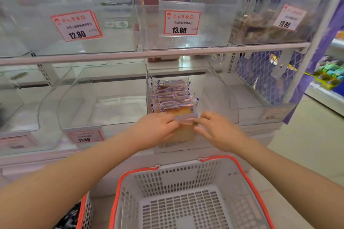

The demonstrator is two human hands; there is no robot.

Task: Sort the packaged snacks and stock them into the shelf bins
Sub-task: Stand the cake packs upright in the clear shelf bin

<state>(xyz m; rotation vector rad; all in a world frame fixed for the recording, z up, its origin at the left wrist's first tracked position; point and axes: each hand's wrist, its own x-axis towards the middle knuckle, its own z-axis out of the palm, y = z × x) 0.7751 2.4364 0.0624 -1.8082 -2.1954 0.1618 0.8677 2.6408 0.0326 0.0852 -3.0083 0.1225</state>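
Clear-wrapped cake packets [170, 95] with blue-and-white edges are stacked in a row inside the middle clear bin [216, 91] of the lower shelf. At the bin's front lip, my left hand [154, 128] and my right hand [217, 128] hold one more cake packet [184, 120] between them, each pinching an end of its wrapper. The yellow cake shows through the bin's front wall below my fingers.
A grey basket with an orange rim [188, 197] stands below my arms, nothing in it. A second basket's edge [84, 210] shows at lower left. Neighbouring clear bins [104, 102] look bare. Upper bins carry price tags [181, 22]; the right one [260, 29] holds brown snacks.
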